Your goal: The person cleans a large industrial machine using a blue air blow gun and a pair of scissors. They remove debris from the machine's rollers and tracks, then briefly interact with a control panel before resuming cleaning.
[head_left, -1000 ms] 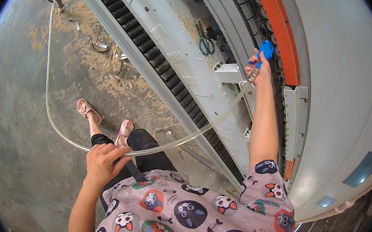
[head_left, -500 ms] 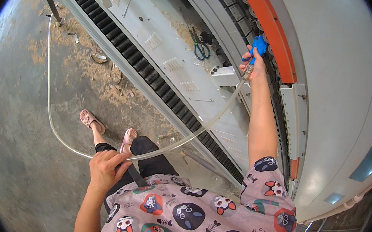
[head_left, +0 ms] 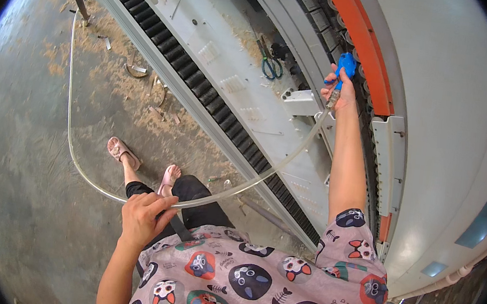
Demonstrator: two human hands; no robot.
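My right hand (head_left: 340,91) grips a blue air blow gun (head_left: 346,64), held out over the machine's black chain track beside the orange guard. A clear hose (head_left: 258,181) runs from a metal fitting at the gun's lower end back across the machine to my body. Near my hip, my left hand (head_left: 146,213) is closed around that hose, its fingers bent over it. Past this hand the hose loops over the floor toward the machine's legs at the far left. Part of the right hand's grip is hidden behind the gun.
Scissors (head_left: 272,67) with dark green handles lie on the grey machine bed. A ribbed black conveyor belt (head_left: 205,96) runs along the near side. An orange guard (head_left: 370,52) and a large pale cover (head_left: 440,114) stand at right. Wood dust and scraps (head_left: 135,70) litter the floor.
The machine and floor have shifted slightly right and down in view. Both hands keep their holds on the blow gun and the hose.
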